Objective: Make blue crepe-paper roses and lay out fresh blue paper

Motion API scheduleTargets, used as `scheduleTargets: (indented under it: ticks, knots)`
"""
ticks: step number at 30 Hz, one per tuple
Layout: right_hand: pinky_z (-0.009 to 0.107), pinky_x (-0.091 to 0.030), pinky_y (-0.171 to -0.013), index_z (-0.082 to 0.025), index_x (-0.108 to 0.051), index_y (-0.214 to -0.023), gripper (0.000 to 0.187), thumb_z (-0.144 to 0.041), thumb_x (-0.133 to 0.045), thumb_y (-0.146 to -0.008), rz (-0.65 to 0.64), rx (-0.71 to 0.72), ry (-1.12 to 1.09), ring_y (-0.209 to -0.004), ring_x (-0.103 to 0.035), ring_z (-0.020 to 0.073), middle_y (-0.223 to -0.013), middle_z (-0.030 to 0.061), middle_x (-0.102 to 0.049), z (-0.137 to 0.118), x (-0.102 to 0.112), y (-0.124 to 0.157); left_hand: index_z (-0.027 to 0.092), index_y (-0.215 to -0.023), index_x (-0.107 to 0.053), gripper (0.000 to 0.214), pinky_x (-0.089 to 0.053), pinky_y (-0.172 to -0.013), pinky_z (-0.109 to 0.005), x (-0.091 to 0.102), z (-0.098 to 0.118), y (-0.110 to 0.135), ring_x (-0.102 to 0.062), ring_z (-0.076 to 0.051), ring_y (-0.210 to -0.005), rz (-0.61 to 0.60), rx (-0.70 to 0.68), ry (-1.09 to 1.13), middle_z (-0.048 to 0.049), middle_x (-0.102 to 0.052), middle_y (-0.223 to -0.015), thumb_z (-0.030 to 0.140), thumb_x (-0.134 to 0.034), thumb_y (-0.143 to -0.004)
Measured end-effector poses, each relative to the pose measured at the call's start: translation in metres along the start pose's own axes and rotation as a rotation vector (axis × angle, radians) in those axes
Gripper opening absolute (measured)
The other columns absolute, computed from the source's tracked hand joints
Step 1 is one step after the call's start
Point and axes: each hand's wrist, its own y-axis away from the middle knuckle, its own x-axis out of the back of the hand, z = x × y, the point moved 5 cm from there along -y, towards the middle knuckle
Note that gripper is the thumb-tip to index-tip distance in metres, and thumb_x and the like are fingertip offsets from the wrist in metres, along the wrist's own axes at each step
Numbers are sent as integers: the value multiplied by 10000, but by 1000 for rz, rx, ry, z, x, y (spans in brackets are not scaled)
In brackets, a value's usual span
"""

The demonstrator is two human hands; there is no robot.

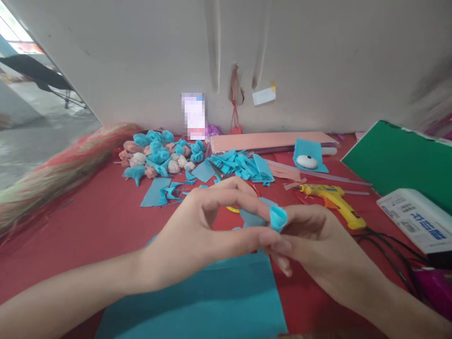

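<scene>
A rolled piece of blue crepe paper (278, 217) is pinched between my two hands, its open spiral end facing up. My left hand (215, 221) closes thumb and fingers on its left side. From the right, my right hand (310, 230) grips the same roll, its fingertips partly hidden behind the paper. Below them a large blue paper sheet (197, 301) lies on the red tabletop. Scissors (217, 169) show behind my left hand, their handles mostly covered by it.
Blue, pink and white paper roses (158, 153) are heaped at the back left, beside blue paper scraps (240, 165). To the right lie a yellow glue gun (334, 200) with black cables, a white box (416, 221) and a green board (402, 160). A phone (194, 115) leans on the wall.
</scene>
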Motion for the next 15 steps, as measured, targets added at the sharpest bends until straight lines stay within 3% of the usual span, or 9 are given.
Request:
scheduleTargets:
  ticks: [4, 8, 15]
  knots:
    - [138, -441, -404, -244, -690, -667, 142, -124, -731, -604, 211, 199, 228, -442, -518, 53, -570, -40, -635, -13, 2, 6, 242, -785, -664, 112, -483, -664, -252, 3, 8, 4, -533, -109, -704, 100, -181, -130, 26, -539, -741, 198, -702, -689]
    - [154, -483, -465, -264, -680, -630, 231, -40, -689, -576, 345, 405, 446, -496, -556, 69, -606, -56, -647, -27, -2, 10, 229, -766, -674, 75, -465, -653, -251, 3, 9, 6, -521, -103, -688, 138, -225, -156, 21, -517, -740, 179, -679, -711]
    - [181, -501, -464, -273, -670, -630, 244, -33, -684, -589, 343, 474, 560, -489, -567, 90, -617, -53, -654, -31, -5, 15, 225, -782, -666, 103, -459, -671, -257, 2, 10, 6, -513, -108, -705, 136, -248, -207, 19, -522, -749, 162, -683, -702]
